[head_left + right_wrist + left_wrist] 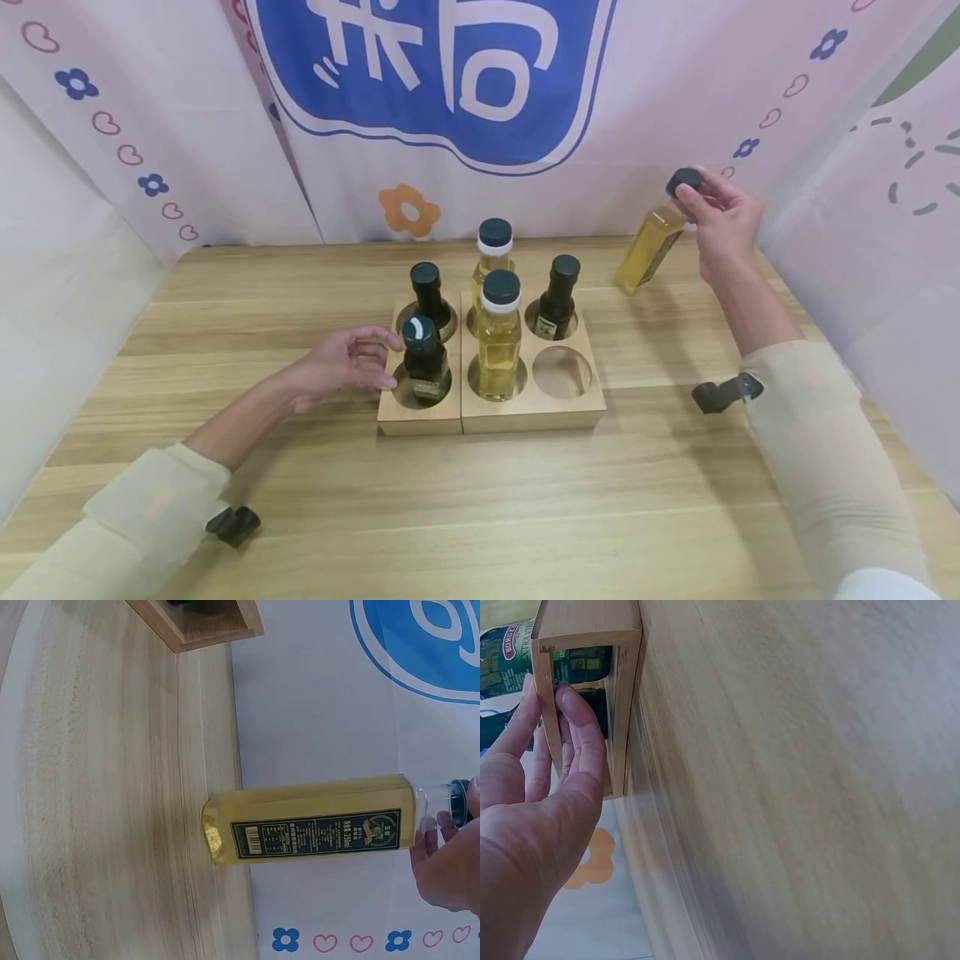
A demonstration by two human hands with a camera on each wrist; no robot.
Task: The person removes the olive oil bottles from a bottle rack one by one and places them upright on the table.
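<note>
In the head view my right hand pinches the dark cap of a rectangular clear bottle of golden oil, at the table's back right. The bottle tilts, base toward the left; whether the base touches the tabletop I cannot tell. Its dark label faces the right wrist camera. My left hand is at the left edge of a narrow two-hole wooden bottle holder, its fingers curled about the upper board on the open side. Two dark green bottles, the front one and the rear one, stand in it.
A four-hole wooden holder adjoins on the right. Its left holes bear two clear oil bottles, front and rear; a small dark bottle stands back right. The front right hole is bare. A printed cloth hangs behind.
</note>
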